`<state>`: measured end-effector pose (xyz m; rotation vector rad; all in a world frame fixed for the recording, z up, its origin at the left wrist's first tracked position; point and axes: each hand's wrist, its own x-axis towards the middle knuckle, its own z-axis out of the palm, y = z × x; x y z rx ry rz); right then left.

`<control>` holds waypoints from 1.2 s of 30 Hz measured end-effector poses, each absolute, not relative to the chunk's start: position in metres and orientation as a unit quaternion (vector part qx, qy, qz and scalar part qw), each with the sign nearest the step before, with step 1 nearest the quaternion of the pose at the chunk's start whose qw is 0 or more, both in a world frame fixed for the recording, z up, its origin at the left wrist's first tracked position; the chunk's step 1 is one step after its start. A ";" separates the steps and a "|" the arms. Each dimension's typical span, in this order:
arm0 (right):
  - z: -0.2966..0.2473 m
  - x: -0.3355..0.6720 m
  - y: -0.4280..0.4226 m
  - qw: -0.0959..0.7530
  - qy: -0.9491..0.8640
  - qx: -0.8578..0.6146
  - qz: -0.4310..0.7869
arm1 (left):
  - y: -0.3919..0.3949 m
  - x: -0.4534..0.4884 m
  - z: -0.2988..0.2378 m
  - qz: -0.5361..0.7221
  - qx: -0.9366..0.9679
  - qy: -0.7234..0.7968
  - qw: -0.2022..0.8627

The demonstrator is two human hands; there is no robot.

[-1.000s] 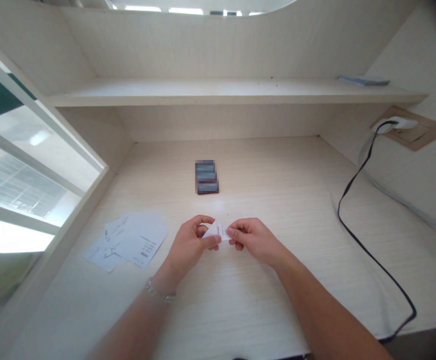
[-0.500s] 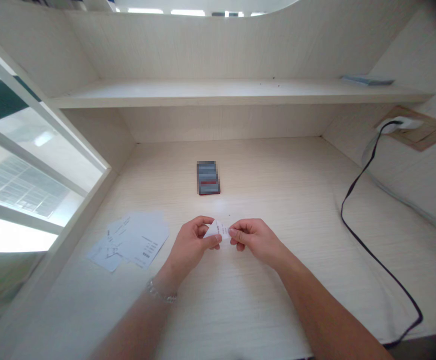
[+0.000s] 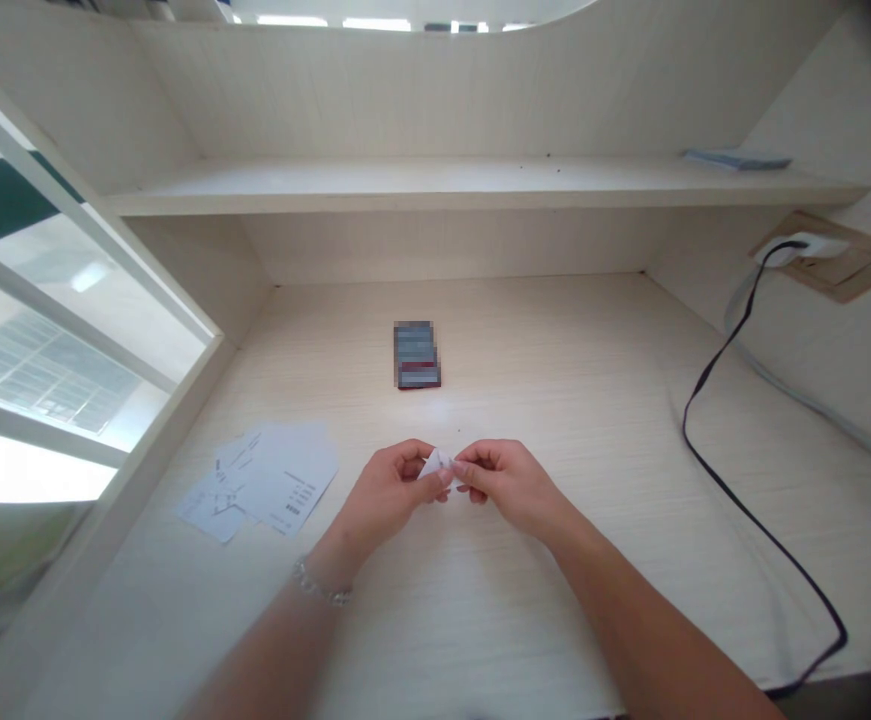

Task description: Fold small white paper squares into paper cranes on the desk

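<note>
Near the front edge of the desk (image 3: pixel 465 620), the left hand (image 3: pixel 386 495), with a bracelet (image 3: pixel 320 585) at its wrist, and the right hand (image 3: pixel 508 485) meet fingertip to fingertip. Both are pinched on 1 small folded paper slip (image 3: pixel 436 463). The slip sits between the 2 hands, just above the desk top. It is at 3 o'clock from the left thumb and 9 o'clock from the right forefinger, so neither hand is nearer. Only a white corner shows, pointing toward 12 o'clock, and too much is covered to tell its long axis.

At 9 o'clock from the hands, well apart, a loose pile of printed slips (image 3: pixel 266 480) lies flat. At 12 o'clock lies a dark flat phone-like thing (image 3: pixel 416 355), blurred, its long axis running 6 to 12. At 3 o'clock, well apart, a black cable (image 3: pixel 739 505) climbs to a plug (image 3: pixel 806 243) at 2 o'clock. Farthest off, a shelf (image 3: pixel 442 185) carries a thin bluish thing (image 3: pixel 739 158) at its right end.
</note>
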<state>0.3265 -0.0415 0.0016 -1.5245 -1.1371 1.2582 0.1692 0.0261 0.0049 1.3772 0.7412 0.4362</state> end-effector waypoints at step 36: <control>0.006 0.341 -0.040 0.488 -0.429 -0.617 0.443 | 0.034 0.163 0.015 0.284 0.570 0.390 0.665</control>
